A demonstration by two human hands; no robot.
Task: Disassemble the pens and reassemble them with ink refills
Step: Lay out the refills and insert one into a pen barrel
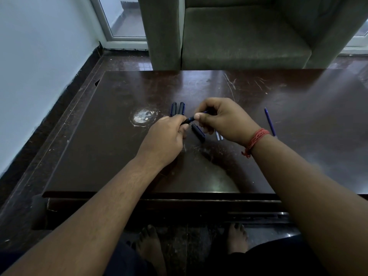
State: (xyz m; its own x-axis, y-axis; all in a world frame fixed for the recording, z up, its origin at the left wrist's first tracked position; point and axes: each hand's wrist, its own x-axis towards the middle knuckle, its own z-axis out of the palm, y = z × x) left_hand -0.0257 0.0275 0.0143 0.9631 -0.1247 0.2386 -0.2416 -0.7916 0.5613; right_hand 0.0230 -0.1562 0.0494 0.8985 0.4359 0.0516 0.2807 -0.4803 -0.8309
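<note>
Pen (188, 120) sits pinched between your two hands above the dark surface (99, 156): your left hand (166, 134) grips its dark barrel, your right hand (223, 118) pinches the blue end. Two capped pens (177, 108) lie just behind, another dark piece (198, 132) below your fingers, a blue refill (269, 121) well right.

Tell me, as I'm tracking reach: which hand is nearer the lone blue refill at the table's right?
Right. The right hand is just left of the refill; the left hand is farther left.
</note>
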